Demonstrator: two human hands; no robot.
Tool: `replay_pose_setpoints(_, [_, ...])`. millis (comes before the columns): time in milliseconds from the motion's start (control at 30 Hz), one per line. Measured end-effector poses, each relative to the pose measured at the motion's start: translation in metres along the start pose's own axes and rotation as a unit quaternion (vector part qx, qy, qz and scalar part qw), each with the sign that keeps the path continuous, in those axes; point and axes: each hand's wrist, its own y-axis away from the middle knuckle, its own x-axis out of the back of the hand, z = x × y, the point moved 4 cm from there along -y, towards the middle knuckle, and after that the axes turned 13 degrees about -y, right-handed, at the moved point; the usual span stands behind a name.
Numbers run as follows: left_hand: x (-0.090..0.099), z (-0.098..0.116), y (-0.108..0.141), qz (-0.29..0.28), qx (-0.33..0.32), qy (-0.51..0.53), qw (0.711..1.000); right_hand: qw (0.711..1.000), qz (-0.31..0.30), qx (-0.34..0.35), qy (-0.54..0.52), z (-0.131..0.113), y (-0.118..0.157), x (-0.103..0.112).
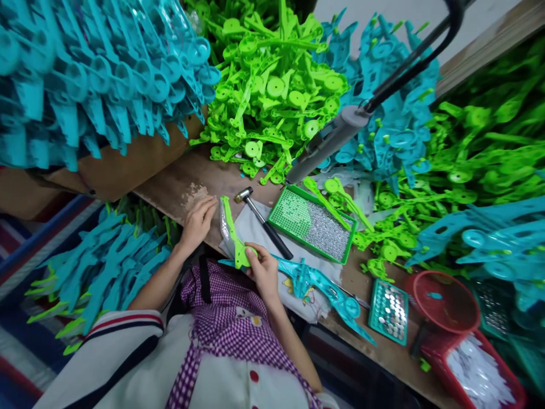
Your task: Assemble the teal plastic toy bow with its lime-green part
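Observation:
My right hand (264,271) grips the lower end of a long bright green plastic part (231,230), which lies over a white cloth (251,230) on the wooden bench (179,187). My left hand (198,222) rests on the bench just left of the part's upper tip, fingers bent down, holding nothing that I can see. A teal plastic part (317,283) lies on the cloth just right of my right hand. A small hammer (261,220) with a black handle lies behind the green part.
A green tray of tiny metal pieces (313,224) and a small teal tray of round discs (388,311) sit to the right. Red bowl (445,301) and red basket (477,369) stand far right. Piles of green (272,91) and teal parts (93,74) surround the bench. A grey tool (327,142) hangs overhead.

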Motion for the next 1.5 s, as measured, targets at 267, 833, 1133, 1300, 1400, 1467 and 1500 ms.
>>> replay_pose_setpoints(267, [-0.023,0.003,0.007,-0.020,-0.041,-0.002,0.999,1.000,0.005,-0.003,0.013,0.003,-0.013,-0.007])
replay_pose_setpoints(833, [-0.022,0.002,0.003,-0.008,-0.050,-0.002,0.999,0.998,-0.024,0.036,0.049,-0.003,-0.016,-0.011])
replay_pose_setpoints(1133, [-0.024,0.005,0.001,-0.034,-0.057,-0.023,0.998,0.997,-0.016,0.031,0.065,0.001,-0.017,-0.009])
replay_pose_setpoints(1300, [-0.024,0.006,-0.002,-0.052,-0.067,-0.051,0.995,0.969,-0.032,0.092,0.226,-0.002,-0.017,-0.007])
replay_pose_setpoints(1400, [-0.024,0.008,-0.002,-0.059,-0.071,-0.068,0.993,0.893,0.007,0.217,0.395,-0.010,-0.009,-0.003])
replay_pose_setpoints(1467, [-0.024,0.009,-0.002,-0.060,-0.071,-0.076,0.993,0.833,-0.005,0.302,0.463,-0.011,0.000,-0.003])
replay_pose_setpoints(1500, [-0.024,0.010,-0.002,-0.061,-0.071,-0.080,0.992,0.808,-0.033,0.338,0.481,-0.009,0.005,-0.004])
